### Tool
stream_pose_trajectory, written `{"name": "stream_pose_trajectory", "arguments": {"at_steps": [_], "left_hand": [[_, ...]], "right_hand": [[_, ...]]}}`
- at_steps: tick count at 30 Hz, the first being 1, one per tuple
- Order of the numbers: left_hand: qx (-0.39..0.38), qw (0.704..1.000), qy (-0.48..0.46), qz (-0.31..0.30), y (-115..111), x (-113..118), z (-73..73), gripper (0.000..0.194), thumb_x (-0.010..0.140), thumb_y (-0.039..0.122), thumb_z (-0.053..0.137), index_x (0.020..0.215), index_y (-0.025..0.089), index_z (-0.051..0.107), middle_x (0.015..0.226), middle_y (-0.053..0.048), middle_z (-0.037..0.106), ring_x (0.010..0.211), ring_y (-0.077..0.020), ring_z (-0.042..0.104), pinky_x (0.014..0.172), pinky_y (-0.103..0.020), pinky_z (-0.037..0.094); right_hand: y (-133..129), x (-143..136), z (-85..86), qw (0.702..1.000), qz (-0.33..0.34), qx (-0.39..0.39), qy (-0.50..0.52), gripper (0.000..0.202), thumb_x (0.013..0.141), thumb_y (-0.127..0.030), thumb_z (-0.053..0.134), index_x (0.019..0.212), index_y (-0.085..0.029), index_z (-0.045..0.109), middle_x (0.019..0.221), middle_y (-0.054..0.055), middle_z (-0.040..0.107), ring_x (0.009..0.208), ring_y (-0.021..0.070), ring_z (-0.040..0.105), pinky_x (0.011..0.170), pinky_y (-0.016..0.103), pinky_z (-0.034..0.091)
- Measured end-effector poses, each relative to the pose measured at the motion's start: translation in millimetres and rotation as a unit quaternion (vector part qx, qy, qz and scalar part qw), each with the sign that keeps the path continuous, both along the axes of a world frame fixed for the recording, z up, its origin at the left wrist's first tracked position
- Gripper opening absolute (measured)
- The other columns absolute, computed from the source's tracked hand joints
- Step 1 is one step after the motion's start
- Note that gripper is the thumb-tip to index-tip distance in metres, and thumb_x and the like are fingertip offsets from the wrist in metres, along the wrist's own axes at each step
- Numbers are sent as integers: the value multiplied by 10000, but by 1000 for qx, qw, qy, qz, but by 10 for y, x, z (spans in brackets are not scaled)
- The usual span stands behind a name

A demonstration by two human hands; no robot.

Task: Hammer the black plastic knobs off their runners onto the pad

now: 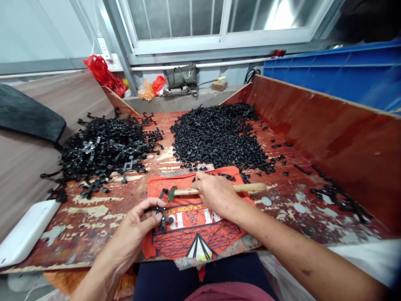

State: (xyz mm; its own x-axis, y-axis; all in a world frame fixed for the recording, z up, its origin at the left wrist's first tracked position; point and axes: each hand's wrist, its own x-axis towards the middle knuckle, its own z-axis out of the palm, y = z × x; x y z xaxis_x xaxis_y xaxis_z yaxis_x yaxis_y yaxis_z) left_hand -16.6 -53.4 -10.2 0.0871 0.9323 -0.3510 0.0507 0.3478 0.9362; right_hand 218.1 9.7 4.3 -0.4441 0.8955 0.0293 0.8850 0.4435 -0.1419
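My left hand, at the cloth's left edge, pinches a black jointed linkage piece between thumb and fingers. My right hand is closed over the middle of a hammer's wooden handle. The green-tinted hammer head points left, close above the linkage piece. My right fingertips reach beyond the handle near small black parts on the cloth; whether they also pinch one is hidden. Beneath both hands lies a red printed cloth.
A pile of black linkages lies left, and a heap of small black parts lies behind the cloth. Wooden boards wall the table. A white case sits front left; a blue crate stands beyond the right board.
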Motion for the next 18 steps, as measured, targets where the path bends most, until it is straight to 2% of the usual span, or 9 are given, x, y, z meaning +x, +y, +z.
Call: {"name": "stream_pose_trajectory", "arguments": {"at_steps": [6,9,12,14,16,18], "left_hand": [[104,985,136,-20,8,36,-73,298,626,334,774,873,173,732,865,-25,562,745,-151,531,637,-244,420],[104,988,108,36,12,22,-95,302,623,333,784,854,169,680,832,-6,571,690,-127,521,621,-230,420],[77,990,64,102,-17,-61,-79,363,653,379,782,912,187,617,784,16,590,680,-119,524,629,-213,423],[71,991,84,80,-37,-126,-74,355,699,413,739,945,193,610,779,9,600,702,-139,550,643,-227,442],[108,977,183,13,-44,-176,-81,297,743,412,678,944,196,640,849,-24,616,753,-175,588,684,-272,477],[169,922,345,-49,-42,-205,-84,267,801,392,607,988,218,685,983,-59,614,832,-214,620,759,-325,498]], "right_hand": [[68,1,33,999,10,0,-30,203,836,-88,540,872,-184,716,898,81,690,729,197,630,604,293,365],[37,30,62,1000,-10,16,-15,210,828,-93,539,903,-197,704,916,66,702,761,207,632,612,297,355],[11,75,63,999,-30,24,11,213,860,-130,531,928,-240,701,912,24,703,782,188,625,619,283,348],[23,114,63,999,-39,24,24,203,899,-172,520,931,-254,703,916,10,696,779,172,620,603,271,342],[50,148,71,998,-43,23,31,208,936,-207,502,953,-252,704,940,12,692,791,162,621,598,260,347],[68,158,77,999,-33,17,32,210,938,-204,509,967,-259,709,953,3,694,820,154,628,613,247,362]]}}
